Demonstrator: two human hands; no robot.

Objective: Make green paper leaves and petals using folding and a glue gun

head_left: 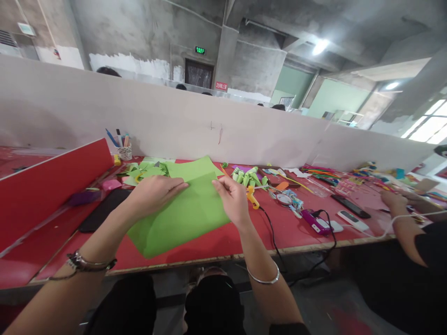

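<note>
A large green sheet of paper [188,214] is folded over on itself above the red table, with one layer lying over another. My left hand [157,194] rests on its upper left part, fingers together and closed on the paper. At the right upper edge, my right hand [233,197] pinches the sheet between thumb and fingers. Just right of that hand is a yellow glue gun [253,197] with a black cord. Green paper scraps [132,173] lie behind my left hand.
Red table [216,242] ends near my lap. A red board [52,190], black phone [104,210] and pen cup [125,151] are left. Green rolled pieces [249,177], a purple device [315,222] and a white device [352,219] lie right. Another person's hand [394,201] is far right.
</note>
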